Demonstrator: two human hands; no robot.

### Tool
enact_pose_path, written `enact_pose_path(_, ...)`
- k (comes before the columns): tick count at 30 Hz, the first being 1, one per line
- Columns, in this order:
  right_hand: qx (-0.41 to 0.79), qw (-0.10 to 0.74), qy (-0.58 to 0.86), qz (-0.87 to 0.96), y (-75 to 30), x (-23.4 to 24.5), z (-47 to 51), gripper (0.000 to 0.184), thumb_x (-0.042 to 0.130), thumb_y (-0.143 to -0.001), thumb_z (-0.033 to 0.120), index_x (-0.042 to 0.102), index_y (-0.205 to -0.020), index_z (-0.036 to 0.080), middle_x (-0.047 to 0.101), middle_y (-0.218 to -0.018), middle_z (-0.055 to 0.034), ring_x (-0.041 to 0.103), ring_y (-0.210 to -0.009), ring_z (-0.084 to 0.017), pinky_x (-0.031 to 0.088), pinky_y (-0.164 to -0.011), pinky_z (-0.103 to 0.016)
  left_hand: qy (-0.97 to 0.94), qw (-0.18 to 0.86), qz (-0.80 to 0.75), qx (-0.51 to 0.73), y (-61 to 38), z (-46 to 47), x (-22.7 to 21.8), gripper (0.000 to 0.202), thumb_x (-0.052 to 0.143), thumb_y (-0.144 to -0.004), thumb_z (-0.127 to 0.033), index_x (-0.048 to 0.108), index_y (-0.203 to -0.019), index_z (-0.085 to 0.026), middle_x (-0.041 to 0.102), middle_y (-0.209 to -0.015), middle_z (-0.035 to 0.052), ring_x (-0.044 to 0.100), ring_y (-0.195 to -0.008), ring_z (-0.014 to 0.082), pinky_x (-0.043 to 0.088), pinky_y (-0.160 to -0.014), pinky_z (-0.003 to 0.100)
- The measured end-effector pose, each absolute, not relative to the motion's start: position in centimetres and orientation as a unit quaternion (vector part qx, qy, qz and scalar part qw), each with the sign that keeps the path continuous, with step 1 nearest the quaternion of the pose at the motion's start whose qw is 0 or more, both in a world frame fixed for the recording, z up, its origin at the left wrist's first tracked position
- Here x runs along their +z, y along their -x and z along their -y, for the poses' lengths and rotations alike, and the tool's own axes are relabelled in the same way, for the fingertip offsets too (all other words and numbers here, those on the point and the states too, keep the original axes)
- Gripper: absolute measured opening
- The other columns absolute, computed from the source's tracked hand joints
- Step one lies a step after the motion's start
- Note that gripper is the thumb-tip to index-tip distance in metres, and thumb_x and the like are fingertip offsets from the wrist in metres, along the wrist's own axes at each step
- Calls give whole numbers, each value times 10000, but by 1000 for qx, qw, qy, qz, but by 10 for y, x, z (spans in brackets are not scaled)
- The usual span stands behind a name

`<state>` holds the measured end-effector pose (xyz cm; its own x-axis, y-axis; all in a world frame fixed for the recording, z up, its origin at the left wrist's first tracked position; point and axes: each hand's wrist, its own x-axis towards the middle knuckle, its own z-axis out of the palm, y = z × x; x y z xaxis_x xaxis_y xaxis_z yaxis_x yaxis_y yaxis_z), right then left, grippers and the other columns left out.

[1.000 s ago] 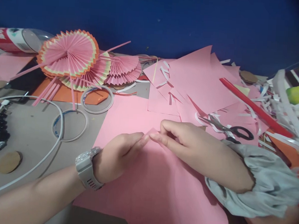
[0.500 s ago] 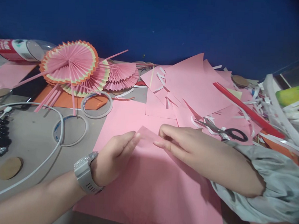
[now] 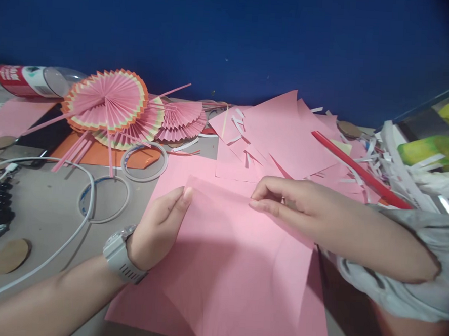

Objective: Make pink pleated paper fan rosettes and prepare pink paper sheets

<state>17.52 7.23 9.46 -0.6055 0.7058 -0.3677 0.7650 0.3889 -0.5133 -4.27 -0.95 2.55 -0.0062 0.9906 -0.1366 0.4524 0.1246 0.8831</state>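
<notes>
- One pink sheet [image 3: 234, 260] lies over another sheet [image 3: 140, 305].
- Left hand [image 3: 158, 225]: fingers pinching its far-left corner.
- Right hand [image 3: 289, 202]: fingers pinching its far edge.

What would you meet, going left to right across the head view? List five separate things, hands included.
Nearer round brown cardboard disc, nearer pale blue-marked ring, bare left hand, bare right hand, lower glossy yellow-green rounded item.

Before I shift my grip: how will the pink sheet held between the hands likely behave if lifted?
The pink sheet will probably flop rather than stay flat: it bows below the left hand and right hand. It is likely light for its size, since it looks like thin paper. It may crease easily; faint wrinkles appear near its lower end.
</notes>
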Motion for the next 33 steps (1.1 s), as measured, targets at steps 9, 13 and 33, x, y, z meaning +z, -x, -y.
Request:
enact_pose_path(9, -368, 73, -444, -813, -189, 103, -79, 250, 455, -852, 431, 510, -735, 216, 459, -604, 39, 426, -547, -117, 323, -507, -235, -564, 406, -629, 348, 44, 8, 24, 338, 304, -938, -368, 293, -648, -196, 267, -619, -47, 282, -563, 91, 286, -521, 215)
enact_pose_path(13, -358, 109, -455, -808, -193, 109, -80, 265, 475, -836, 449, 473, -707, 217, 393, -574, 54, 388, -536, -113, 301, -498, -223, -563, 418, -626, 342, 43, 9, 23, 345, 308, -938, -376, 300, -645, -194, 269, -610, -49, 288, -552, 88, 290, -512, 215)
enact_pose_path(33, -198, 155, -315, -915, -163, 84, -51, 192, 427, -891, 287, 525, -731, 246, 595, -629, 31, 555, -639, -161, 318, -620, -278, -809, 275, -440, 278, 36, 16, 21, 158, 507, -854, -144, 606, -959, -208, 674, -837, -3, 544, -832, 145, 330, -895, 350)
